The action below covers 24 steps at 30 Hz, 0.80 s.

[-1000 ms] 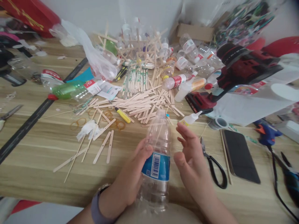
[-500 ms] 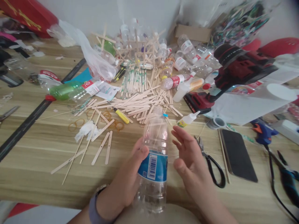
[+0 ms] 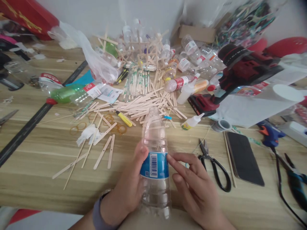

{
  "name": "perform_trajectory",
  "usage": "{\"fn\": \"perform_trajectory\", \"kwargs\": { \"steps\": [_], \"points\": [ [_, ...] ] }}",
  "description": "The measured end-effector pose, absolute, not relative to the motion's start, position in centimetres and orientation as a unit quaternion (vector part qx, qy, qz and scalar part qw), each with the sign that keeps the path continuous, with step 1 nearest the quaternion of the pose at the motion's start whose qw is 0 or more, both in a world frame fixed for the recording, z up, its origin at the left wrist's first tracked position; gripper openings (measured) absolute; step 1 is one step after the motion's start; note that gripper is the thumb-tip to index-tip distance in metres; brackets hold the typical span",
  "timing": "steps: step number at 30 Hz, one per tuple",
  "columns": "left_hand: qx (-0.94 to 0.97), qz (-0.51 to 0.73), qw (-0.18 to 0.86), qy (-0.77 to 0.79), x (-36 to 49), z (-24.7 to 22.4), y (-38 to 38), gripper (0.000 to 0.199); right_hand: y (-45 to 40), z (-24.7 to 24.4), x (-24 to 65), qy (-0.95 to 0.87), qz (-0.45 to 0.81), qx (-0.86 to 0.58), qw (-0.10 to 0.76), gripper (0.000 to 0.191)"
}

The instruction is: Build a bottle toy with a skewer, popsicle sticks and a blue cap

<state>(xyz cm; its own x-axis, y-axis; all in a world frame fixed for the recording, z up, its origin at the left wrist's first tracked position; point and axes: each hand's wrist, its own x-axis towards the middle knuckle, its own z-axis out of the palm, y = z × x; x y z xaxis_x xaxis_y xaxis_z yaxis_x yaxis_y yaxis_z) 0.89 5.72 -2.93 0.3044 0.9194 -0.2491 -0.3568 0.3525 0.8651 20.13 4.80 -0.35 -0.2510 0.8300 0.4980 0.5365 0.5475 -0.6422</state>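
Note:
A clear plastic bottle with a blue label [image 3: 154, 164] stands tilted near the table's front edge, its neck pointing away from me. My left hand [image 3: 130, 180] is wrapped round its left side, the thumb by the label's upper left corner. An index fingertip of my right hand [image 3: 195, 182] touches the label's right edge; the other fingers are loosely bent and apart, holding nothing. Black-handled scissors [image 3: 216, 169] lie just right of that hand. Beyond the bottle are a small glue bottle [image 3: 192, 122] and a pile of wooden sticks [image 3: 139, 107].
On the right lie a phone [image 3: 244, 158], a glue gun [image 3: 271, 134] and a red-black power tool [image 3: 240, 73]. A yellow cutter [image 3: 124, 118], crumpled tissue [image 3: 88, 134] and loose sticks [image 3: 103, 155] are on the left. Plastic bottles [image 3: 192, 48] crowd the back.
My right hand has moved down and left, and its index finger now touches the label. The bottle has shifted slightly left. My left hand still holds it.

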Motion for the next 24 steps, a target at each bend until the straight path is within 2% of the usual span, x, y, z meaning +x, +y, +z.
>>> {"fn": "perform_trajectory", "kwargs": {
  "steps": [4,8,12,16,20,24],
  "points": [
    [0.269,0.440,0.754,0.408,2.8,-0.2,6.7,0.054,4.8,-0.2,20.2,-0.815,0.100,-0.426,0.380,0.051],
    [0.207,0.433,0.788,0.386,3.8,0.2,6.9,0.071,4.8,-0.2,19.9,-0.819,0.066,-0.438,0.366,0.055],
    [0.193,0.447,0.796,0.360,3.4,-1.1,6.3,0.064,4.8,-0.3,19.8,-0.819,0.067,-0.449,0.351,0.060],
    [0.235,0.406,0.810,0.352,2.2,-0.8,7.0,0.062,4.6,-0.4,19.7,-0.819,0.058,-0.459,0.340,0.063],
    [0.249,0.311,0.857,0.327,0.7,0.9,8.7,0.061,4.4,-0.1,20.1,-0.806,0.154,-0.451,0.352,0.061],
    [0.245,0.226,0.885,0.325,-0.8,2.3,10.2,0.070,5.5,0.3,21.6,-0.667,0.240,-0.548,0.444,0.044]
  ]
}}
